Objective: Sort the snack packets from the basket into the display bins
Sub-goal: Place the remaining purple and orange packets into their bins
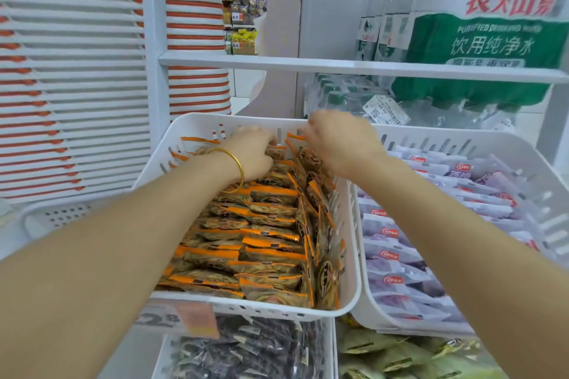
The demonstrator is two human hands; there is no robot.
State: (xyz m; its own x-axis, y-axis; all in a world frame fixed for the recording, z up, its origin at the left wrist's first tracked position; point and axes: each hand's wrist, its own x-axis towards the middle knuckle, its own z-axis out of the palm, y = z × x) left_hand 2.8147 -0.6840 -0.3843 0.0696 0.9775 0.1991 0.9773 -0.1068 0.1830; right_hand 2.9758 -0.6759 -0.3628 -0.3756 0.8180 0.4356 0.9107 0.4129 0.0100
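The orange packets (264,243) fill the middle white bin (197,121), too many for me to count. I see both arms stretched to its far wall. The left hand (251,152), one bangle (241,170) at its wrist, curls its fingers down onto the orange packets. The right hand (341,144) is bunched at a packet's edge, but blur means I cannot tell its grip. I count four bins.

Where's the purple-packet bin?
Head view, right side: the purple-packet bin sits beside the orange-packet bin, where the left hand and right hand reach, below the water bottles.
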